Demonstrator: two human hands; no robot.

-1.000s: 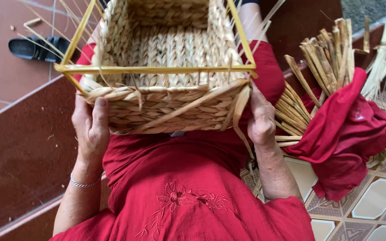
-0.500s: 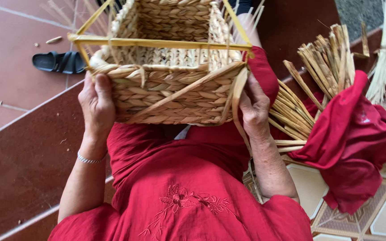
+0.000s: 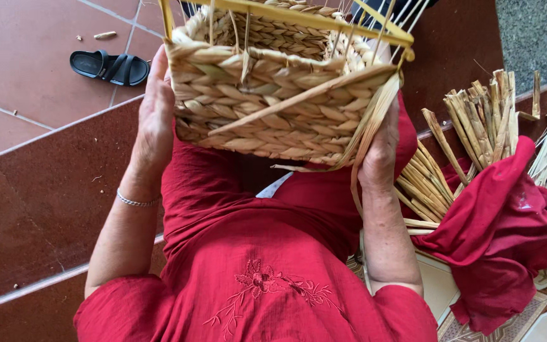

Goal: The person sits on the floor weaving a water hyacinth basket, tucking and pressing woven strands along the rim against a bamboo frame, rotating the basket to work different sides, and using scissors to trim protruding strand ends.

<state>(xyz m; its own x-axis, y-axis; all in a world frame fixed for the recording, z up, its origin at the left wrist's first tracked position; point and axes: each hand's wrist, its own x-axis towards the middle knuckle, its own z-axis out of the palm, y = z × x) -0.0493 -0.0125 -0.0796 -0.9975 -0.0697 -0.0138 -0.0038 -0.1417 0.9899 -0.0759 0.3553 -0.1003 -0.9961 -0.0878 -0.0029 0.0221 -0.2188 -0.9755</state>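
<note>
Mid-weave check: half-woven straw basket point(image 3: 273, 95) on yellow wire frame point(image 3: 299, 19) sits at 12 o'clock, clamped between left hand point(image 3: 154, 120) and right hand point(image 3: 381, 149), both palms closed flat on its sides. Loose strand point(image 3: 365, 136) at 3 o'clock likely needs tucking next.

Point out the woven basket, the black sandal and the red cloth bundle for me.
woven basket point(image 3: 273, 101), head view, on the middle of its braided near wall.
black sandal point(image 3: 110, 66), head view, on its straps.
red cloth bundle point(image 3: 508, 240), head view, on the folded fabric around the dried stalks.
</note>
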